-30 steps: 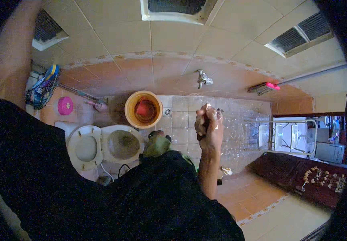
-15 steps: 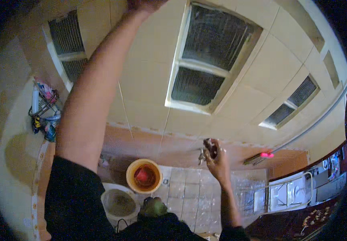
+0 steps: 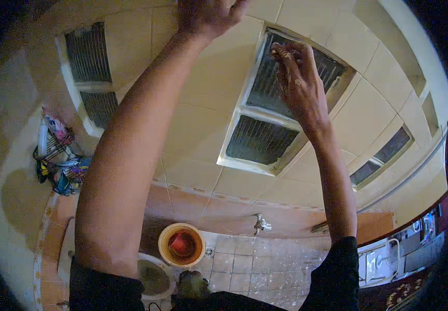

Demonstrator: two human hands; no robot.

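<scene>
My right hand, flecked with foam, is up against the upper pane of the large louvred window in the tiled wall. Its fingers are curled round a small brownish sudsy wad, mostly hidden by the fingers; its exact kind does not show. My left hand is raised to the wall left of that window, at the upper edge of the view. Its thumb stands apart and nothing shows in it, though the other fingertips are cut off.
Below are a metal tap on the wall, an orange bucket with something red inside, and a pale basin. White spatter dots the floor tiles. A wire rack with packets hangs at left.
My right hand has risen from beside the tap to the large window, with the wad in it. The view has tilted, and my left hand sits lower and farther right in it.
</scene>
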